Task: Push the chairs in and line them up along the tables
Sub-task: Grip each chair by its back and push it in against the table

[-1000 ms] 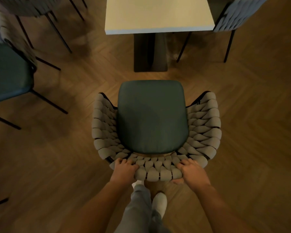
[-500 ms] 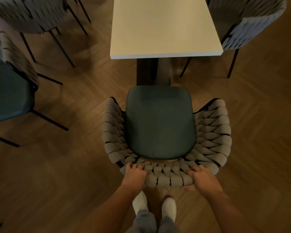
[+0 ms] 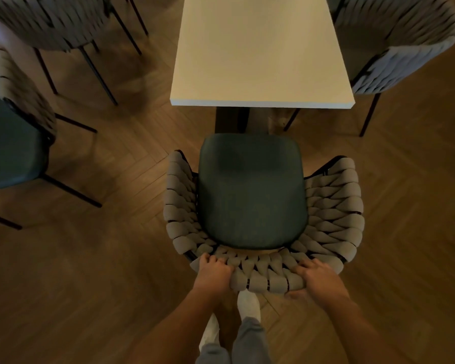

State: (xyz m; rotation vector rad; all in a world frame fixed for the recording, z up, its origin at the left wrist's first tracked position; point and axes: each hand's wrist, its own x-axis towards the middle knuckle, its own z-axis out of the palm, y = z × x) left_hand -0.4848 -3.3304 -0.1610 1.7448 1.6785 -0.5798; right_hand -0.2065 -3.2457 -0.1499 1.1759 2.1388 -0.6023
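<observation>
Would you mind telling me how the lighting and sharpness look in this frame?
Head view: dim and warm, with the table the brightest surface; the chairs at the edges are smeared and bowed by the wide lens; the held chair and both hands are fairly sharp.

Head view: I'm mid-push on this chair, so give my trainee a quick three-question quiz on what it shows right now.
1. True or false: the front edge of the woven chair's seat is already under the table.
2. Which part of that chair do the left hand and right hand grip? A) the seat cushion B) the top of the backrest C) the legs
3. Fill in: the floor is laid in wood with a ____ pattern.

Key:
1. False; bare floor and the table's pedestal show between seat and table edge.
2. B
3. herringbone
</observation>
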